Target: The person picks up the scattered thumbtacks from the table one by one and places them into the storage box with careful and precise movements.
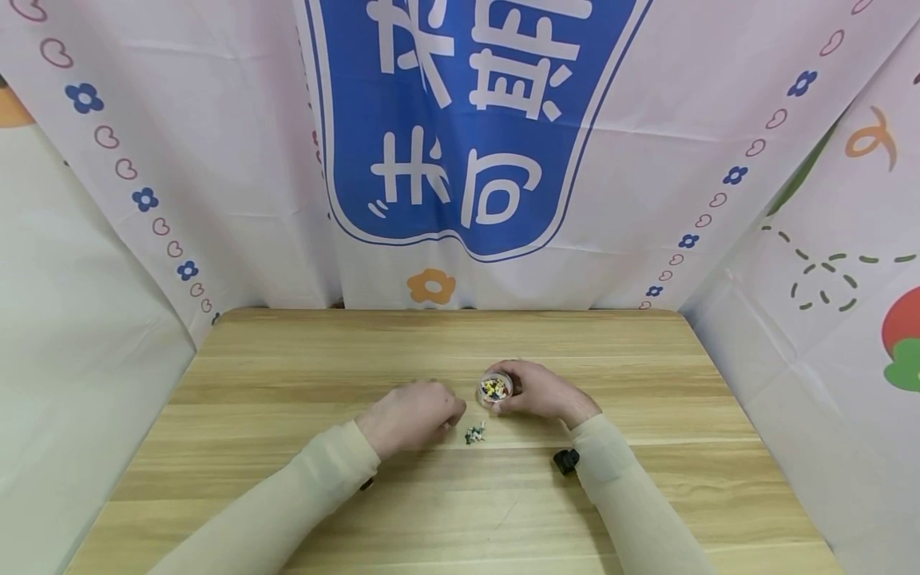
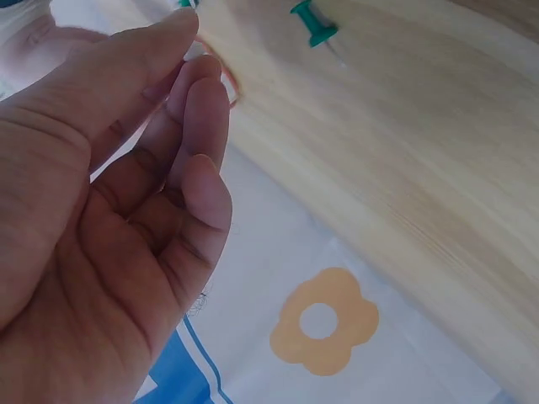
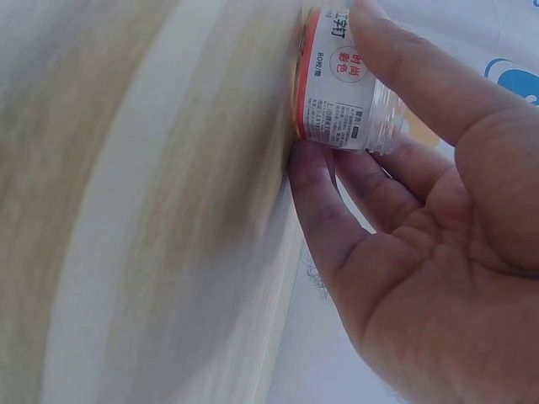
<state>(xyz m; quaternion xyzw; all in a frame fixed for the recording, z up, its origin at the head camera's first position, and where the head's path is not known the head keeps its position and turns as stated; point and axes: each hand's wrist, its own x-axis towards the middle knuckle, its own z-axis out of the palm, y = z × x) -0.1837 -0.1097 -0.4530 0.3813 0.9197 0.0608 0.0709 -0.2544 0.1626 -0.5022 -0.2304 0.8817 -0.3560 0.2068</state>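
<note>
A clear jar (image 1: 494,388) of push pins in yellow, white, red and dark colours stands on the table. My right hand (image 1: 535,389) holds it from the right, with the thumb and fingers round its labelled side. The white label (image 3: 337,84) with a red edge shows in the right wrist view. Left of the jar, my left hand (image 1: 417,415) has thumb and forefinger brought together; a bit of a green push pin (image 2: 187,3) shows at their tips, mostly hidden. Close below lies a small pile of green and white push pins (image 1: 475,433). One green push pin (image 2: 313,23) lies apart on the wood in the left wrist view.
The wooden table (image 1: 460,503) reaches back to a printed white cloth (image 1: 273,263) with a blue sign and flowers. Cloth also hangs at the right side. A black wrist device (image 1: 566,461) sits at the right cuff, just over the table.
</note>
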